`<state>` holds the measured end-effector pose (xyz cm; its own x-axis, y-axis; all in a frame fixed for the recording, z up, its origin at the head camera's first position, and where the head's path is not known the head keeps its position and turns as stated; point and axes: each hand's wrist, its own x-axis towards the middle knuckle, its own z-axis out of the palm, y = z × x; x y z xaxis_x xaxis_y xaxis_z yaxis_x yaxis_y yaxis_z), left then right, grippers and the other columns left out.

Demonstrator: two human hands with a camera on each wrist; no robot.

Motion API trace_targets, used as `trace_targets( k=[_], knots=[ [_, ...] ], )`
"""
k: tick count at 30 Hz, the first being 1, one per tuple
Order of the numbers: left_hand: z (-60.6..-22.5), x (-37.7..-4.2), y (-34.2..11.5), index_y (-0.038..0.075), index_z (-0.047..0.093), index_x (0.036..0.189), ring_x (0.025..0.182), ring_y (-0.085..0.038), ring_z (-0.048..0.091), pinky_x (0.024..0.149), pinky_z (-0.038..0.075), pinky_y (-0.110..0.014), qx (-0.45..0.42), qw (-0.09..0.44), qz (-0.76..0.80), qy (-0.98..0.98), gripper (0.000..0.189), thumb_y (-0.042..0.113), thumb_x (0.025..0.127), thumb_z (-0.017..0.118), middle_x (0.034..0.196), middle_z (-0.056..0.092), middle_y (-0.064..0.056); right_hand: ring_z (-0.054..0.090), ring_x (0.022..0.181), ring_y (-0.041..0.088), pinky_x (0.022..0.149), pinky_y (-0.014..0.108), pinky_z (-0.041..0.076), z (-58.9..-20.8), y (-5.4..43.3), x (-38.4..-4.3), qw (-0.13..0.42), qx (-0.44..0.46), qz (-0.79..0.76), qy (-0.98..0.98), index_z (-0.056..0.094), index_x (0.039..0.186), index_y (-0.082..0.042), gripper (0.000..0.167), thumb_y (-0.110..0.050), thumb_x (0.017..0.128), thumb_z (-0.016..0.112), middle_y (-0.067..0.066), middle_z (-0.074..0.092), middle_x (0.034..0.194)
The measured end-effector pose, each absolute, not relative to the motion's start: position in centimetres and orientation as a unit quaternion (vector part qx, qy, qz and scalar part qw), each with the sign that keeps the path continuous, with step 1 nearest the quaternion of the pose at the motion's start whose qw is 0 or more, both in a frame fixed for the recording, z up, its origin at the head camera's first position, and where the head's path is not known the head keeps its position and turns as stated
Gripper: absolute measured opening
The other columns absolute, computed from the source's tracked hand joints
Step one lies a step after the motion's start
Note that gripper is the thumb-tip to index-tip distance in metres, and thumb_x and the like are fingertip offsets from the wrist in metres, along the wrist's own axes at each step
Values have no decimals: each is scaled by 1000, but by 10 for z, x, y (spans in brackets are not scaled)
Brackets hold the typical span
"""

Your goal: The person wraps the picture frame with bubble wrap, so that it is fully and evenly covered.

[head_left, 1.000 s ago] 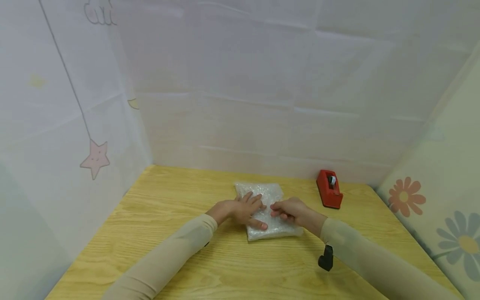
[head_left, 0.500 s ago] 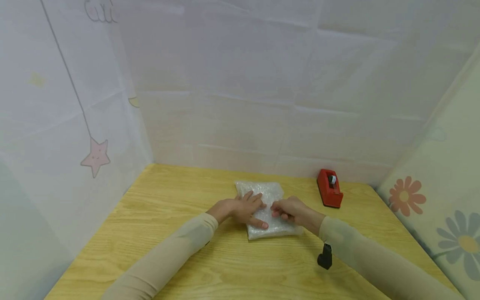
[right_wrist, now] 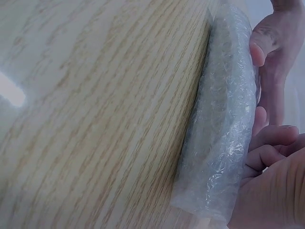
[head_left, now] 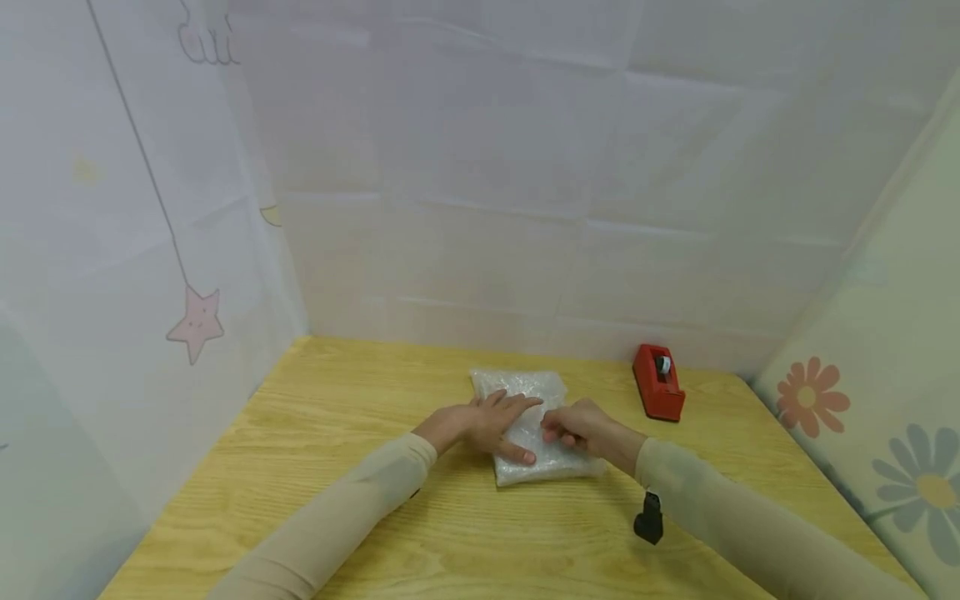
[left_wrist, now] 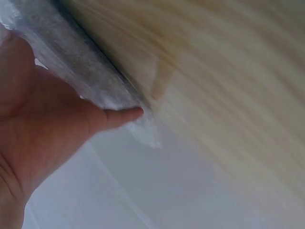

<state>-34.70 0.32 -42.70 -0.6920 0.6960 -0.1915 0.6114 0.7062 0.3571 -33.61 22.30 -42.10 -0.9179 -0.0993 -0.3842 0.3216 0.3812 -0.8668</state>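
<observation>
A flat package in clear bubble wrap [head_left: 525, 383] lies on the wooden table in the head view. Spread across its left side is my left hand [head_left: 498, 425], fingers straight, thumb towards the near edge. My right hand [head_left: 588, 423] rests over the package's right side with fingers curled in, their tips close to the left index finger. The right wrist view shows the bubble wrap [right_wrist: 221, 114] edge-on, the curled right fingers [right_wrist: 267, 155] against its top; nothing shows between them. In the left wrist view, the left hand [left_wrist: 52, 119] lies along the wrap [left_wrist: 81, 57].
A red tape dispenser [head_left: 658, 383] with a small roll stands at the back right of the table [head_left: 375, 517]. Pale printed cloth [head_left: 480, 208] hangs behind and along both sides. A black wrist device [head_left: 649, 518] hangs under the right sleeve.
The left index finger has stretched further right, towards the right hand. The right fingers have shifted slightly and look more curled. The package stays in place; the head view has tilted a little.
</observation>
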Motion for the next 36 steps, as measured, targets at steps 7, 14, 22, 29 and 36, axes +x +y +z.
trace_targets(
  k=[7,14,22,29,36],
  knots=[
    [-416,-346,12,41,16,163,148,-36,19,111,30,-62,359,145,8,922,98,89,82,44,167,17,-8,40,42,4,40,18,26,-425,226,-337,189,62,-551,811,76,83,3,14,-11,85,72,7,69,65],
    [-405,-342,21,43,24,162,143,-35,28,105,39,-59,341,149,-38,927,99,90,78,48,164,25,-7,41,42,4,40,18,27,-424,230,-337,206,67,-538,815,76,83,1,12,-10,85,72,5,68,64],
    [-392,-343,30,42,27,161,139,-35,36,108,34,-57,335,147,-101,925,97,87,80,53,159,32,-11,38,43,4,39,18,27,-417,233,-342,237,47,-499,832,74,79,0,12,-9,87,74,1,61,60],
    [-390,-347,32,43,22,162,147,-36,26,114,24,-57,333,166,-115,921,99,89,79,49,164,24,-11,35,43,5,40,19,27,-414,231,-349,261,20,-434,862,64,64,-7,24,-9,86,73,-1,53,56],
    [-389,-348,34,42,23,162,143,-36,32,111,29,-58,338,163,-134,917,99,90,79,48,162,29,-11,33,40,3,39,18,27,-404,235,-360,314,-20,-366,875,67,65,-9,28,-18,90,76,-3,52,56]
  ],
)
